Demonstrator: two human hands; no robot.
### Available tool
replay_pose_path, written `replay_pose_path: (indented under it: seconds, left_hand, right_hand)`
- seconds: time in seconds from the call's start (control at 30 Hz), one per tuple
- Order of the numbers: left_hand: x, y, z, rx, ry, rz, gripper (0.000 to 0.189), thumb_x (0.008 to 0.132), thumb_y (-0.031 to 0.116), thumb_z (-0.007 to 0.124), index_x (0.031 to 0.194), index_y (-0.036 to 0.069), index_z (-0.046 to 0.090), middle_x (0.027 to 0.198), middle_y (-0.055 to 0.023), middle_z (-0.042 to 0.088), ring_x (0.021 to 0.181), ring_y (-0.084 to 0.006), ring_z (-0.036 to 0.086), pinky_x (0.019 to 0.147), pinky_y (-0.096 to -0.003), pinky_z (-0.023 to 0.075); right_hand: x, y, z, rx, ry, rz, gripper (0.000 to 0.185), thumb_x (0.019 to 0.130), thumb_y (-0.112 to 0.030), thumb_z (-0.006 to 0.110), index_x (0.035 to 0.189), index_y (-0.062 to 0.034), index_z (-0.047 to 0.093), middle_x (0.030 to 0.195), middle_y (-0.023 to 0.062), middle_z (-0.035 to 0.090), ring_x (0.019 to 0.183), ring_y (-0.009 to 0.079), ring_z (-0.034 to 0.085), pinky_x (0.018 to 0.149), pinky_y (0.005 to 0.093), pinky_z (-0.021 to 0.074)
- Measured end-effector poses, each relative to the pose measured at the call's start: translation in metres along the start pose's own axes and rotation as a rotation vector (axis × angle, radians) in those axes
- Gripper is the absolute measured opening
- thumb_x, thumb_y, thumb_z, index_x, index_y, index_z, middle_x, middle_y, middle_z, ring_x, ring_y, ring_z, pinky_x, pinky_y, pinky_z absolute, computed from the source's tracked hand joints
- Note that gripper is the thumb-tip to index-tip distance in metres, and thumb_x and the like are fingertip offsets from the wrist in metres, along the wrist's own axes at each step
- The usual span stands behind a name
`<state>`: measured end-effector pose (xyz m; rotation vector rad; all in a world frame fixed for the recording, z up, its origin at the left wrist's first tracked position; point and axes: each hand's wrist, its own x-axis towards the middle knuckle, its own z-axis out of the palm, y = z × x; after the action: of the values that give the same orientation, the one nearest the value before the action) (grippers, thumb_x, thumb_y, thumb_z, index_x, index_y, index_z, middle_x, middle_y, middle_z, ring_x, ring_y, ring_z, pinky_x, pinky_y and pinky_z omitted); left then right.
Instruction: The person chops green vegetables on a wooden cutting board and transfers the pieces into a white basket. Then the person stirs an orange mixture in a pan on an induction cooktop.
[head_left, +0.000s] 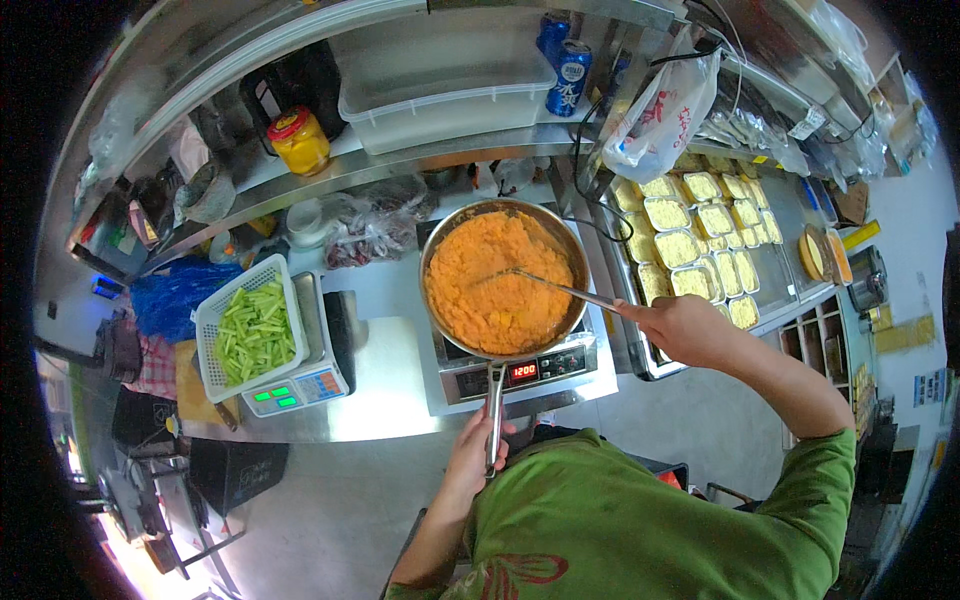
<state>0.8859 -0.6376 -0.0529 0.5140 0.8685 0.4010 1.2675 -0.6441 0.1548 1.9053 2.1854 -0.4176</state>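
A steel frying pan stands on an induction cooktop whose red display is lit. Orange mash fills most of the pan. My left hand grips the pan's metal handle, which points towards my body. In my right hand is the handle of a metal utensil, reaching in from the pan's right side. The utensil's working end is sunk in the mash, so its shape is mostly hidden.
Left of the cooktop, a white basket of cut green stalks rests on a digital scale. A knife lies beside it. Several foil tins with pale yellow filling are at right. A plastic bag hangs above; a cable dangles near the pan.
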Motion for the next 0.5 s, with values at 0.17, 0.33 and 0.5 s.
replay_pose_path:
  seconds: [0.17,0.33,0.5]
  left_hand:
    - [0.001,-0.002,0.001,-0.028,0.007,-0.004,0.042,0.118,0.026,0.039,0.156,0.009,0.045,0.103,-0.0125,0.07,0.061,-0.0119,0.06,0.044,-0.0266,0.0472]
    - [-0.001,-0.003,0.004,-0.043,0.04,-0.003,0.042,0.117,0.024,0.043,0.155,0.009,0.049,0.102,-0.012,0.069,0.063,-0.0124,0.06,0.045,-0.027,0.0459]
    - [-0.001,-0.004,0.003,-0.017,0.024,0.007,0.041,0.117,0.024,0.042,0.155,0.009,0.048,0.1,-0.0114,0.068,0.063,-0.0134,0.059,0.046,-0.0277,0.0455]
  right_hand:
    - [-0.045,-0.016,-0.066,0.111,0.016,0.071,0.058,0.097,-0.012,0.065,0.153,-0.0255,0.059,0.081,0.0152,0.066,0.075,0.0389,0.07,0.07,0.0516,0.057]
    - [-0.067,-0.03,-0.094,0.071,-0.037,0.134,0.05,0.097,-0.013,0.064,0.146,-0.0241,0.066,0.086,0.0183,0.07,0.081,0.0398,0.071,0.074,0.0516,0.057]
    - [-0.062,-0.026,-0.073,0.073,-0.067,0.097,0.046,0.097,-0.01,0.065,0.141,-0.0217,0.07,0.083,0.0162,0.068,0.078,0.0377,0.07,0.071,0.0502,0.0555]
